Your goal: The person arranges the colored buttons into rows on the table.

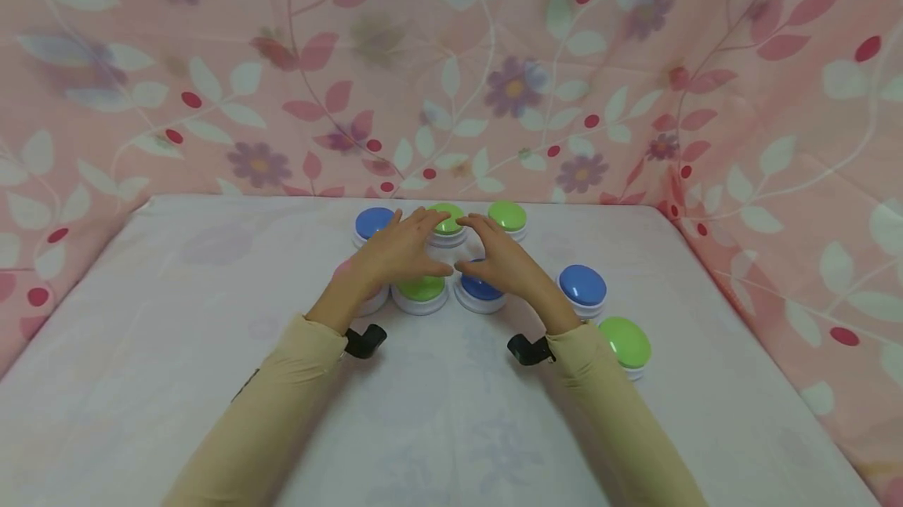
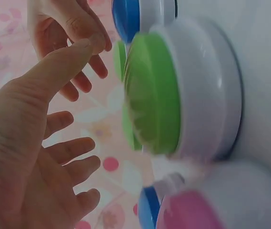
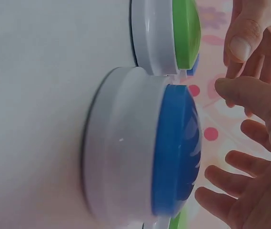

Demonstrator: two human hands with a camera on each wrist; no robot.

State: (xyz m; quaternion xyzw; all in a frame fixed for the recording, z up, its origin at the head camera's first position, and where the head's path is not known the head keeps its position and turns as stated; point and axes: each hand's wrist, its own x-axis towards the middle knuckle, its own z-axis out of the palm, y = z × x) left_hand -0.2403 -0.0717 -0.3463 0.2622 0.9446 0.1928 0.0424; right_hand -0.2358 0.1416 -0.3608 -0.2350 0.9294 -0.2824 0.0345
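Got my left hand [image 1: 400, 250] and right hand [image 1: 506, 258] pretty much nose to nose, just a narrow gap between the tips in the head view. Both are loose, kinda C-shaped, each one's curve facing the other. My left thumb [image 1: 432, 268] and right thumb [image 1: 467, 266] point inward at each other on the near side of that gap, fingers arching over on the far side. Close up, the left fingers [image 2: 71, 150] are fanned apart and bent a little, right fingers [image 3: 245, 163] pretty much the same deal. Behind the hands, my bare wrists run back into tan sleeves, with both forearms angling outward toward me, so the whole thing makes an upside-down V.
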